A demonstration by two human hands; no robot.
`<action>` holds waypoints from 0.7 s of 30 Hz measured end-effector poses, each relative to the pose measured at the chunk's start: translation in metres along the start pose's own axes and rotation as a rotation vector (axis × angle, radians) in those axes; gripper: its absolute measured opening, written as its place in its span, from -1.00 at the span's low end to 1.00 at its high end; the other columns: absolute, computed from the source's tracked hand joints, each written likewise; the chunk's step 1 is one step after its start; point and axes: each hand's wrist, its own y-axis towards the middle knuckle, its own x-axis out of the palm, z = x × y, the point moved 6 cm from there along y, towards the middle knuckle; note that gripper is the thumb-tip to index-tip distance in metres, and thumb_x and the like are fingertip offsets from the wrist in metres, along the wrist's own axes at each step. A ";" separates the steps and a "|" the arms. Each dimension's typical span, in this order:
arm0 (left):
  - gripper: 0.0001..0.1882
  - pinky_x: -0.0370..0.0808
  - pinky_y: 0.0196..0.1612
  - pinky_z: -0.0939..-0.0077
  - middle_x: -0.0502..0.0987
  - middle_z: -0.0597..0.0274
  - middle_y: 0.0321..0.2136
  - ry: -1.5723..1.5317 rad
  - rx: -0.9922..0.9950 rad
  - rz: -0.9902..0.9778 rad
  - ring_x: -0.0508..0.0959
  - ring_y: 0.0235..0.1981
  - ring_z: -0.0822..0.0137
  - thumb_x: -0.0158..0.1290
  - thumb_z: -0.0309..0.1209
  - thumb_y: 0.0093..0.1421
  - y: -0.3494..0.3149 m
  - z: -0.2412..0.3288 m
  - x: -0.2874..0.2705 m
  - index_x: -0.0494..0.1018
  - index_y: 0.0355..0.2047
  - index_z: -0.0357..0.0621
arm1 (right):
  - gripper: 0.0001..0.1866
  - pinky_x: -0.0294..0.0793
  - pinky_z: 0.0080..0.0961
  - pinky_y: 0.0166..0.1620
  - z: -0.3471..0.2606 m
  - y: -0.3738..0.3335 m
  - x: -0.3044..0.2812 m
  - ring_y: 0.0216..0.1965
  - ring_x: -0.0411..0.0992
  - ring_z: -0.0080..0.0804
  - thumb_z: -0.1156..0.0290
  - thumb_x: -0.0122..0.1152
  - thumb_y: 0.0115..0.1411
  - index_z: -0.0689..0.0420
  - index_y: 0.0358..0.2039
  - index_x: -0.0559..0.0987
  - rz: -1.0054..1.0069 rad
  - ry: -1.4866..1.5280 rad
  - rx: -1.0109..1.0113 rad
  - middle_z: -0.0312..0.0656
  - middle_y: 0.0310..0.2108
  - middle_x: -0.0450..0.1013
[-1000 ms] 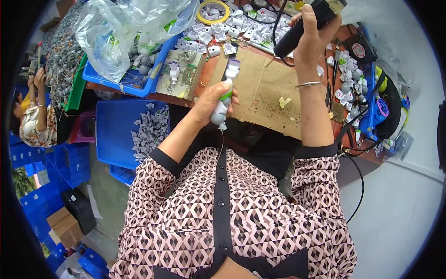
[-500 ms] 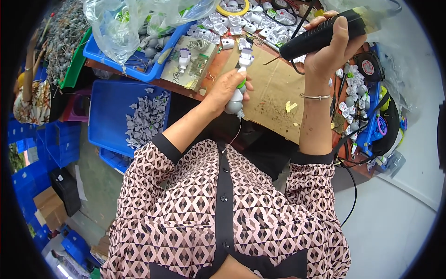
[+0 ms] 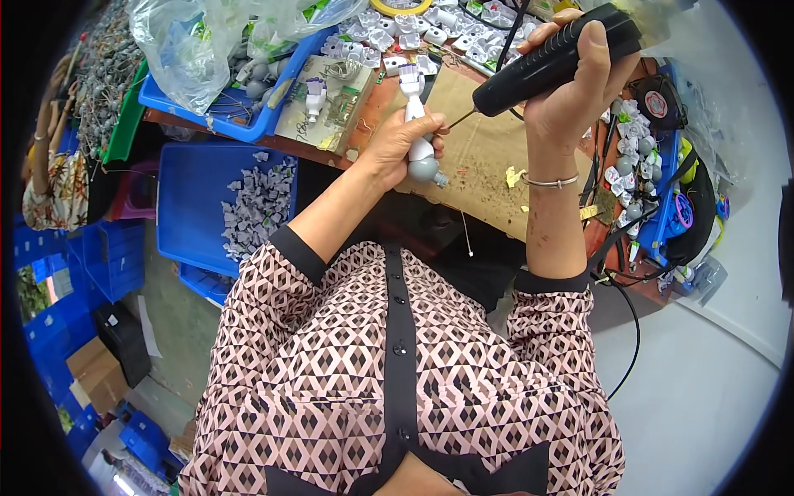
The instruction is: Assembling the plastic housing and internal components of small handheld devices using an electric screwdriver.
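My left hand (image 3: pixel 405 142) is closed around a slim white plastic device (image 3: pixel 415 107) with purple marks at its far end and a grey ball-shaped near end. A thin wire hangs near the table edge beneath it. My right hand (image 3: pixel 571 91) grips a black electric screwdriver (image 3: pixel 538 70), tilted so its long thin bit points down and left. The bit's tip lies close to the fingers of my left hand; whether it touches the device cannot be made out. Beneath both hands lies a brown cardboard sheet (image 3: pixel 488 161) with dark specks and yellow scraps.
Loose white shells (image 3: pixel 488 33) and a yellow tape roll (image 3: pixel 401 7) cover the table's far side. A blue tray (image 3: pixel 265 124) with plastic bags stands left, above a blue bin (image 3: pixel 186 215) of small grey-white parts. Black cables (image 3: pixel 633 331) hang at right. Another person (image 3: pixel 58 182) is far left.
The device in my left hand has turned and shifted slightly left. The screwdriver has come down and left, its bit now near the left hand's fingers. The hanging wire has swung right.
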 end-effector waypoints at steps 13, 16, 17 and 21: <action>-0.78 0.58 -0.37 0.45 0.52 0.03 -0.29 -0.037 -0.024 0.007 0.58 -0.35 0.26 0.08 -0.37 0.11 -0.004 0.005 -0.001 0.32 -0.32 -0.19 | -0.62 0.44 -0.52 -0.53 -0.014 -0.004 0.025 -0.57 0.35 -0.44 0.27 -0.02 0.19 0.11 -0.04 0.19 -0.008 -1.163 -0.112 -0.15 -0.42 0.33; -0.78 0.59 -0.36 0.43 0.52 0.00 -0.27 -0.079 -0.042 -0.008 0.58 -0.33 0.23 0.08 -0.37 0.11 -0.004 0.005 -0.005 0.32 -0.30 -0.18 | -0.57 0.50 -0.42 -0.52 -0.014 -0.006 0.020 -0.55 0.40 -0.34 0.26 0.00 0.16 0.05 -0.04 0.09 -0.156 -1.154 -0.064 -0.03 -0.39 0.36; -0.78 0.59 -0.36 0.43 0.52 0.00 -0.28 -0.096 -0.052 -0.006 0.58 -0.33 0.22 0.08 -0.36 0.11 -0.005 0.004 -0.005 0.32 -0.30 -0.18 | -0.57 0.50 -0.42 -0.52 -0.015 -0.009 0.019 -0.54 0.40 -0.34 0.25 0.00 0.16 0.05 -0.04 0.09 -0.158 -1.133 -0.077 -0.03 -0.39 0.35; -0.79 0.59 -0.36 0.42 0.52 0.01 -0.29 -0.108 -0.054 -0.008 0.58 -0.34 0.21 0.08 -0.36 0.11 -0.006 0.006 -0.007 0.33 -0.31 -0.17 | -0.55 0.51 -0.40 -0.51 -0.014 -0.014 0.022 -0.53 0.39 -0.34 0.22 0.01 0.16 0.07 -0.05 0.08 -0.158 -1.137 -0.105 -0.03 -0.39 0.34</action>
